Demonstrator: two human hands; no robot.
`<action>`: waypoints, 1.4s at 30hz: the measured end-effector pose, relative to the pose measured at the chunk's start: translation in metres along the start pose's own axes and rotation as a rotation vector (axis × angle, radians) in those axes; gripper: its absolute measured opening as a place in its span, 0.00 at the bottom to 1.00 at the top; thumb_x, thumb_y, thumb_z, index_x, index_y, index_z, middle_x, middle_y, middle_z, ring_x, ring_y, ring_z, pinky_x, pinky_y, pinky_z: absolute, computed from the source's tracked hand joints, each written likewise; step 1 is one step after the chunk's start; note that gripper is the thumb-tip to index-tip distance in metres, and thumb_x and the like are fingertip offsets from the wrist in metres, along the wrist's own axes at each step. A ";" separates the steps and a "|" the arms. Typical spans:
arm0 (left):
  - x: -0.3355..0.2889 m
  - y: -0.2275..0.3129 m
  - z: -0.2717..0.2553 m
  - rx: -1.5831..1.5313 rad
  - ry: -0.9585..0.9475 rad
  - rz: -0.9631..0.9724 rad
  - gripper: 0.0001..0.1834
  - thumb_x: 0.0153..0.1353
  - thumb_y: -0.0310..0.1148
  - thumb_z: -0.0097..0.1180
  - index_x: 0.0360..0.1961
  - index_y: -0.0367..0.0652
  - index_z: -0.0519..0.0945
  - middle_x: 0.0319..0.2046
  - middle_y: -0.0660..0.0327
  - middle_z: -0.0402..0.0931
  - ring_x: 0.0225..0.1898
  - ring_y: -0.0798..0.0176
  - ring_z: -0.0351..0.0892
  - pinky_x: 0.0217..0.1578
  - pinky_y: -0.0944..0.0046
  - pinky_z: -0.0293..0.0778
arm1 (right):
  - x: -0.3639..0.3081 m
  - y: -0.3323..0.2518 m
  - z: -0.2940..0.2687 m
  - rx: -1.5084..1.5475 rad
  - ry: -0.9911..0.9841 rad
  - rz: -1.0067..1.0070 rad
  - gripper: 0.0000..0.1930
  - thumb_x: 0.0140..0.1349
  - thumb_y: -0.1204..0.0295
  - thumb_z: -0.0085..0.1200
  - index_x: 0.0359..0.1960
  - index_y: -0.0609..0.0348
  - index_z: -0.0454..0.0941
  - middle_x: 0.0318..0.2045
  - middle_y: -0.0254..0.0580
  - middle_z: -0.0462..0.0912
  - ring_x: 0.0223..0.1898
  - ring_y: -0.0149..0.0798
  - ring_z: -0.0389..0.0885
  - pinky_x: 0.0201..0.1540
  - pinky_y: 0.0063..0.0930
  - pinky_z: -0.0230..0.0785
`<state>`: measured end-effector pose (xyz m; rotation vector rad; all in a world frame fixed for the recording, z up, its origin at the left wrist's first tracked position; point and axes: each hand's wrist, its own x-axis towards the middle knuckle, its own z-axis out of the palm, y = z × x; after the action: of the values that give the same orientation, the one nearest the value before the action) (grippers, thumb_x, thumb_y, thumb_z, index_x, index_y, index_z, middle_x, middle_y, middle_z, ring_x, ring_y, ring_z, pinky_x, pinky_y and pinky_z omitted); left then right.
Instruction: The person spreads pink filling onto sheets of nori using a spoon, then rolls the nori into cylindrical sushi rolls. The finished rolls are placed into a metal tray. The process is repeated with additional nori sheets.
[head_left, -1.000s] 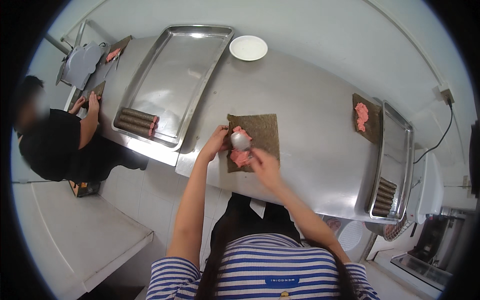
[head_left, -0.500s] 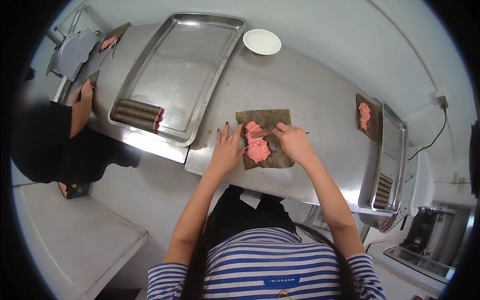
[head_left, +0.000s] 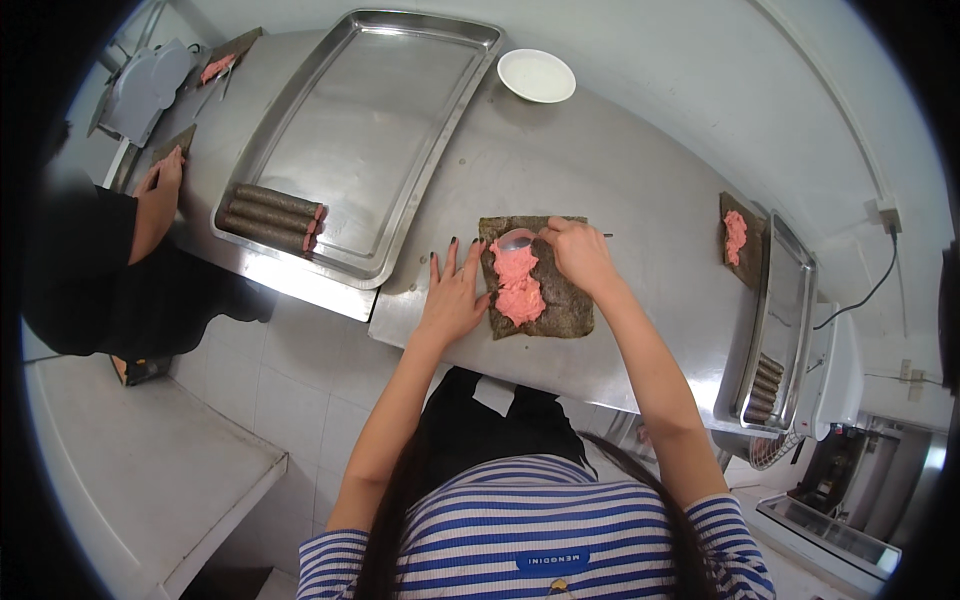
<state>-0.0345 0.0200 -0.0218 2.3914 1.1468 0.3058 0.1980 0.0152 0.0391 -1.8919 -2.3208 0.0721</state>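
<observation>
A dark green nori sheet (head_left: 568,300) lies flat on the steel table in front of me, with pink minced paste (head_left: 518,285) in a rough strip along its left half. My right hand (head_left: 580,255) grips a spoon (head_left: 517,239) by its handle, the bowl resting at the far end of the paste. The handle's tip sticks out to the right of the fist. At the sheet's left edge, my left hand (head_left: 455,300) has its fingers spread, fingertips on or close to the edge.
A large steel tray (head_left: 425,165) with several nori rolls (head_left: 270,218) stands to the left. A white bowl (head_left: 537,76) sits at the back. On the right are another nori sheet with paste (head_left: 737,240) and a tray (head_left: 790,330). A co-worker's hand (head_left: 165,172) works at far left.
The spoon and my right hand have moved away from me, from the paste's middle to its far end. My left hand stays beside the sheet.
</observation>
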 end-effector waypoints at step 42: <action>-0.002 0.003 0.001 0.113 0.039 -0.021 0.46 0.54 0.42 0.59 0.68 0.37 0.47 0.60 0.51 0.64 0.69 0.45 0.48 0.62 0.30 0.45 | 0.019 0.006 -0.011 0.188 -0.027 0.208 0.12 0.51 0.75 0.49 0.34 0.52 0.85 0.32 0.45 0.80 0.37 0.52 0.80 0.41 0.46 0.72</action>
<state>-0.0335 0.0166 -0.0216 2.4788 1.2364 0.2896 0.2019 0.0348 0.0507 -2.0378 -2.0428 0.3277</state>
